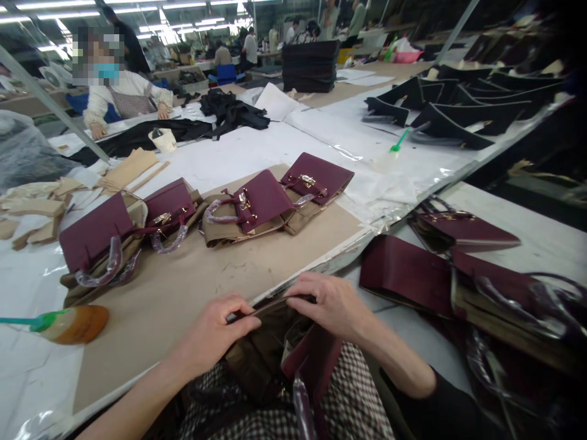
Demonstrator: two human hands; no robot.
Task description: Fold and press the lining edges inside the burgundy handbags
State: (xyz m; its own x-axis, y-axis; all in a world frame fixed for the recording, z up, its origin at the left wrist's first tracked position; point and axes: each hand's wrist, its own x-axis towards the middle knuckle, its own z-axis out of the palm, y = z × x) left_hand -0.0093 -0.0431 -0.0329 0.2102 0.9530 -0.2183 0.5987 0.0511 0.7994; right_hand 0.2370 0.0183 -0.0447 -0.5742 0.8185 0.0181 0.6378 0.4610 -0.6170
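Two pinching grips, left hand (224,324) and right hand (328,302), hold the rim (274,304) of a bag (316,355) at six o'clock; it looks like edge work, probably calling next for steady pressure.

Open, brown-lined burgundy handbag (306,359)

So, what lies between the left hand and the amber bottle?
Just a bare stretch of the brown sheet shows between the left hand and the amber bottle in the head view; no bag lies in that gap.
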